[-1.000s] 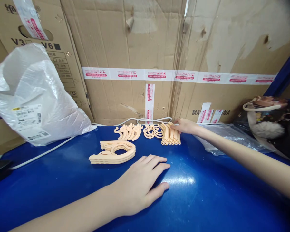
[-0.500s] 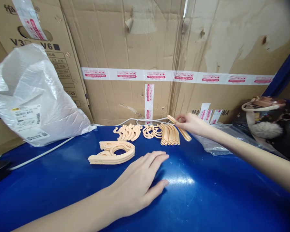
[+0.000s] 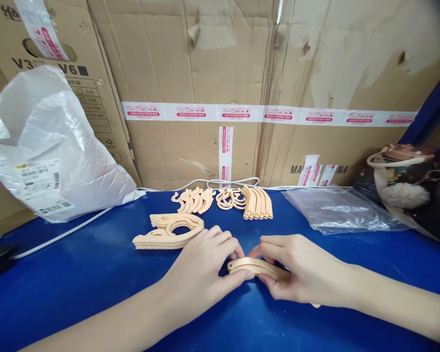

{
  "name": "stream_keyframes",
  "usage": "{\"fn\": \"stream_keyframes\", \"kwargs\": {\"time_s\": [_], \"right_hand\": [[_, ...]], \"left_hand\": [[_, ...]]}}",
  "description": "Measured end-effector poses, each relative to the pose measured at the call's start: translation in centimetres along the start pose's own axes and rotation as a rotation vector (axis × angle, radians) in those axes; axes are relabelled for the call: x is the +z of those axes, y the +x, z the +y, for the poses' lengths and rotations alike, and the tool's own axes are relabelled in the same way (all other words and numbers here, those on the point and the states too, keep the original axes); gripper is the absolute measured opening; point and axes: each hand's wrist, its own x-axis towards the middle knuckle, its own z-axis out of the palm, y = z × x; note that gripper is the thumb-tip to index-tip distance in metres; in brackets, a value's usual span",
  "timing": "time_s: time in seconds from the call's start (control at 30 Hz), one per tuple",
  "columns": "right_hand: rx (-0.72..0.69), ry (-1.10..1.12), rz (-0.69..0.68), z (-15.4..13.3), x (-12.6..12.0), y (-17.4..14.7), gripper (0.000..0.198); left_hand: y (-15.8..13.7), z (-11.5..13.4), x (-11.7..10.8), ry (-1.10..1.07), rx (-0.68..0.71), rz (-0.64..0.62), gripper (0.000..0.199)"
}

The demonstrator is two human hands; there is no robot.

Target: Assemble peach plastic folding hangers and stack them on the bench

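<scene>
A curved beige plastic hanger arm (image 3: 254, 265) is held between both hands above the blue table. My left hand (image 3: 207, 274) is closed on its left end, with the thumb below and the fingers above. Gripping the right part is my right hand (image 3: 304, 270), which hides much of it; a small tip shows beneath that hand. Just beyond my left hand lies a stack of folded beige hangers (image 3: 168, 239). Farther back, a row of loose hanger arms (image 3: 258, 203) sits beside curled hook pieces (image 3: 225, 199) and more hook-ended parts (image 3: 194, 200).
A white plastic parcel bag (image 3: 58, 151) stands at the left, near a white cable (image 3: 64, 237). A clear plastic bag (image 3: 337, 215) lies at the back right beside a dark handbag (image 3: 399, 183). Cardboard (image 3: 190, 156) walls off the table's back edge.
My right hand has brought a hanger arm from the right of the row toward me, to my left hand. My left hand has closed from open onto its end.
</scene>
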Motion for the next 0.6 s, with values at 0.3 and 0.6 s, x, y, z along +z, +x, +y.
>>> {"fn": "stream_keyframes", "kwargs": {"time_s": [0.3, 0.6], "right_hand": [[0.032, 0.116, -0.132, 0.4, -1.0, -0.2, 0.021], [0.034, 0.158, -0.193, 0.6, -2.9, 0.4, 0.027]], "left_hand": [[-0.4, 0.4, -1.2, 0.170, 0.030, -0.148, 0.018], [-1.2, 2.2, -3.5, 0.186, -0.062, -0.339, 0.021]]}}
